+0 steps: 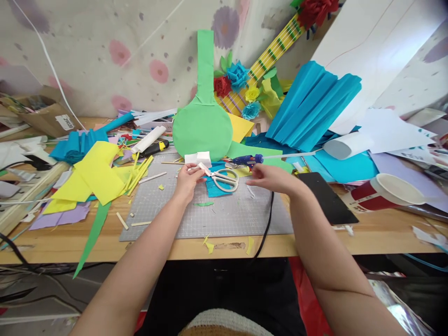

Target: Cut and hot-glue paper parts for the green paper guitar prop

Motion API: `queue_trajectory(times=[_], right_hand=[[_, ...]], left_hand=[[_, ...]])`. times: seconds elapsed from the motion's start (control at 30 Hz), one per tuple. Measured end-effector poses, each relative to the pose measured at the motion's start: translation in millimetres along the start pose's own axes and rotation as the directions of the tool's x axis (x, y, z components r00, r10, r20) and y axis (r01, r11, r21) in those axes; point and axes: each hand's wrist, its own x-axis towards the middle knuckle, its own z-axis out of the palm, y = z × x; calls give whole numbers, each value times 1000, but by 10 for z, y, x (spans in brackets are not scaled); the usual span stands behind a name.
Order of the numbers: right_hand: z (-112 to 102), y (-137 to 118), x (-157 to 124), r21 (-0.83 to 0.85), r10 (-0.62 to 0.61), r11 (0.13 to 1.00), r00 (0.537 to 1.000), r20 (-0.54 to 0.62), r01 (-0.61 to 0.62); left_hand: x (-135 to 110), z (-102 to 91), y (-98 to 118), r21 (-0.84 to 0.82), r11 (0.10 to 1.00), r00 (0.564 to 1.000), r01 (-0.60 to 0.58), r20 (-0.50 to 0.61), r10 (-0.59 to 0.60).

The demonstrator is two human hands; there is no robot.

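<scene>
My left hand (pixel 188 181) pinches a small white strip of paper (pixel 203 168) between thumb and fingertips. Beside it, scissors with cream handles (pixel 227 181) rest over a piece of blue paper (pixel 214 187). My right hand (pixel 271 178) has its fingers curled at the blue hot glue gun (pixel 245 160), whose handle the hand hides. The gun's nozzle points left, and a glue stick (pixel 290 155) sticks out behind. A folded white paper piece (pixel 198 159) lies just beyond my left hand. Behind stands a green paper-covered guitar shape (pixel 203 130), upright against the wall.
A grey cutting mat (pixel 217 221) bears paper scraps. Yellow paper (pixel 96 170) and a utility knife (pixel 154 148) lie left. To the right are a black flat panel (pixel 327 198), a paper cup (pixel 385 193) and pleated blue paper (pixel 311 112). A black cord (pixel 268 226) crosses the table edge.
</scene>
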Motion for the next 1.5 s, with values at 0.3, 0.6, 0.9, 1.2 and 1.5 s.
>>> queue_trajectory(times=[0.3,0.6,0.9,1.2,1.5], right_hand=[[902,-696,541,713,-94,658,966,-241,242],[959,-655,423,717,-60,614,925,-375,331],[956,-681,409,786,3,573,958,-287,234],[935,-667,423,904,-8,410,991,-131,122],[969,-642,402,741,-119,610,957,-264,281]], left_hand=[[15,-21,-18,5,1000,999,-8,-52,8],[-24,31,-16,113,994,999,1,-42,3],[-43,8,-5,114,993,1000,12,-5,-11],[-39,-4,-7,15,999,999,39,16,-40],[-45,-2,-12,25,1000,1000,-5,23,4]])
